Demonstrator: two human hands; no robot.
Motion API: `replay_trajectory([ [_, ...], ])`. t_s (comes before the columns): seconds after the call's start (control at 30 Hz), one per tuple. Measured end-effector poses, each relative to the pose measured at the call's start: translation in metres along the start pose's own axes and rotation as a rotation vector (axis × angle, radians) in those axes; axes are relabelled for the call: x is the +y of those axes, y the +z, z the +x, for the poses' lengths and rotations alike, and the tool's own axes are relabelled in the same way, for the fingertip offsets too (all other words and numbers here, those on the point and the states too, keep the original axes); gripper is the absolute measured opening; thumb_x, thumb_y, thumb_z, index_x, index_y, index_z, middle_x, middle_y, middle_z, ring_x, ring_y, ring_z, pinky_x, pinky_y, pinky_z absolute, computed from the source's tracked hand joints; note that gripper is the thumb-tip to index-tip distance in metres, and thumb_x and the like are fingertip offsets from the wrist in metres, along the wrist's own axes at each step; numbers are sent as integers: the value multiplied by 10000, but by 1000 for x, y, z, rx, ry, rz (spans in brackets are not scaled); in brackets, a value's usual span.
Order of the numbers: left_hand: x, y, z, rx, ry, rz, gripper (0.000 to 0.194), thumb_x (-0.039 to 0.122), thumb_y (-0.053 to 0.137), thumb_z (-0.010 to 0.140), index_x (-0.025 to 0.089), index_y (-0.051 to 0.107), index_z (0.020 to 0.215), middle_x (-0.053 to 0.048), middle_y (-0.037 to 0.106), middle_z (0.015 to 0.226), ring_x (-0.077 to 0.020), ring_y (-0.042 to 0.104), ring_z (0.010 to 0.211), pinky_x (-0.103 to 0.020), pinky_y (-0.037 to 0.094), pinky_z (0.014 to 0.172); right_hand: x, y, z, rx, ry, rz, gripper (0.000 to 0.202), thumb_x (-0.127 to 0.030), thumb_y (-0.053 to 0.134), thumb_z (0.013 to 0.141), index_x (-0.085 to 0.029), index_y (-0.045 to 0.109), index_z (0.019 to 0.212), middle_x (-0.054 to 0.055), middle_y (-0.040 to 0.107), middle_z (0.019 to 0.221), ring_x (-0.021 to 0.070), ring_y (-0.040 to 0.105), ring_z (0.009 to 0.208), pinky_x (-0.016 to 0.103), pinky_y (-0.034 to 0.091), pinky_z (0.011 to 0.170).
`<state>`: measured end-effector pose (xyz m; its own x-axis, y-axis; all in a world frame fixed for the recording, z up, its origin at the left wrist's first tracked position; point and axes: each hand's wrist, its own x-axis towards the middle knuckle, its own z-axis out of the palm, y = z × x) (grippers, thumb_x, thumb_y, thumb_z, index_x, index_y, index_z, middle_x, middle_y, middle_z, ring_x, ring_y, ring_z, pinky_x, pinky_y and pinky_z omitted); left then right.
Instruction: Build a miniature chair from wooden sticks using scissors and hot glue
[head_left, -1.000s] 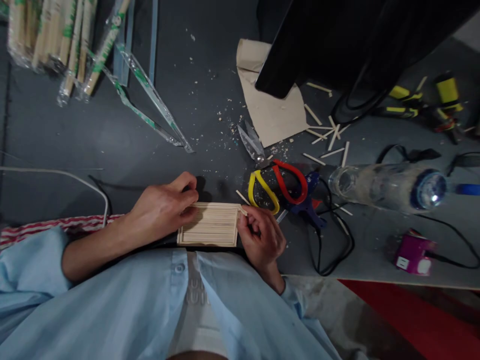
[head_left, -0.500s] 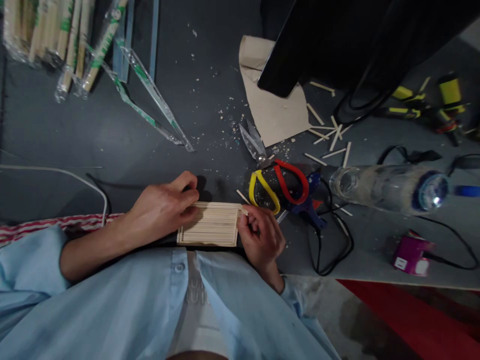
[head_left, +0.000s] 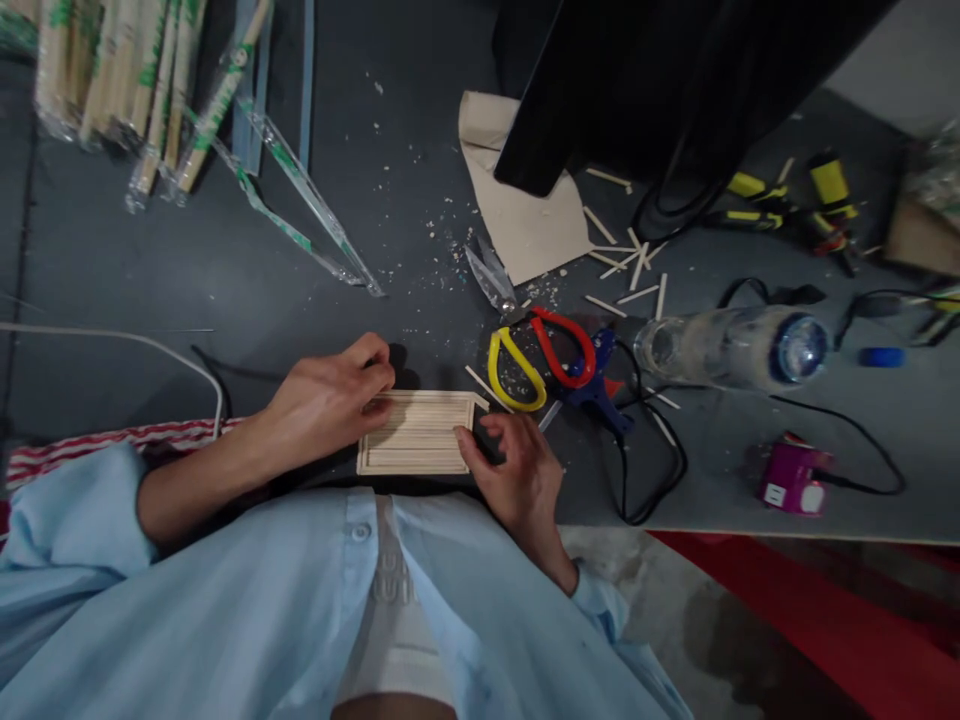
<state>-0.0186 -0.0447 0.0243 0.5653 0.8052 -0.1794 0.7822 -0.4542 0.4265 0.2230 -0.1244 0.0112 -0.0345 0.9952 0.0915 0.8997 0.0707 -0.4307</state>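
Note:
A small rectangular panel of pale wooden sticks (head_left: 424, 435), with thin strips along its rim, lies at the table edge close to my body. My left hand (head_left: 326, 400) grips its upper left side with curled fingers, the thumb over the sticks; the fingertips are partly hidden. A short wooden stick (head_left: 481, 401) juts out at a slant from the upper right corner. By the right edge is my right hand (head_left: 523, 465), thumb and fingers apart, the thumb tip touching the panel's rim. Scissors (head_left: 511, 311) with yellow and red handles lie just beyond this hand.
A blue glue gun (head_left: 600, 390) with a black cord lies beside the scissors. Farther right are a clear bottle (head_left: 727, 345) and a purple box (head_left: 795, 478). Cut sticks (head_left: 637, 265) and brown paper (head_left: 532, 225) lie behind. Wrapped chopsticks (head_left: 161, 95) fill the back left.
My right thumb and fingers have parted and slid down from the panel's upper right corner, leaving the short stick there. My left hand keeps its grip. The view has shifted slightly right.

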Motion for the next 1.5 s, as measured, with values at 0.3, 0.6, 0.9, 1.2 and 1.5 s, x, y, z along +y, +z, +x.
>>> replay_trajectory([
  [0.3, -19, -25, 10, 32, -110, -746, 357, 495, 619, 849, 166, 735, 923, -49, 704, 939, -131, 616, 775, -227, 450, 656, -11, 8, 9, 136, -111, 118, 38, -205, 626, 868, -218, 596, 849, -18, 656, 718, 112, 593, 623, 253, 504, 628],
  [0.6, -11, -6, 19, -301, -54, -1082, 386, 465, 594, 862, 141, 720, 1030, -19, 707, 842, -120, 616, 735, -193, 459, 639, -20, 13, 36, 221, -333, 171, 123, -169, 656, 869, -231, 582, 946, -2, 713, 836, 114, 645, 673, 248, 518, 589],
  [0.9, -6, -10, 13, -170, 1, -1092, 298, 366, 595, 871, 133, 716, 1011, -22, 697, 842, -111, 608, 728, -184, 472, 635, -36, 6, 36, 329, -363, 189, 307, -240, 726, 836, -224, 619, 1124, 50, 726, 924, 183, 699, 849, 307, 575, 718],
  [1.2, 0, -12, 10, -67, 83, -1032, 249, 317, 624, 867, 135, 740, 990, -44, 723, 862, -115, 624, 760, -196, 477, 670, -47, -1, 36, 334, -413, 203, 327, -236, 741, 835, -253, 603, 1131, 29, 728, 893, 173, 701, 791, 310, 582, 699],
  [1.5, 3, -12, 7, -18, 142, -957, 251, 288, 624, 872, 128, 738, 1029, -46, 714, 847, -101, 589, 719, -179, 429, 620, -50, -4, 39, 295, -426, 210, 246, -205, 734, 845, -244, 618, 1059, 22, 733, 860, 163, 704, 771, 310, 588, 701],
])
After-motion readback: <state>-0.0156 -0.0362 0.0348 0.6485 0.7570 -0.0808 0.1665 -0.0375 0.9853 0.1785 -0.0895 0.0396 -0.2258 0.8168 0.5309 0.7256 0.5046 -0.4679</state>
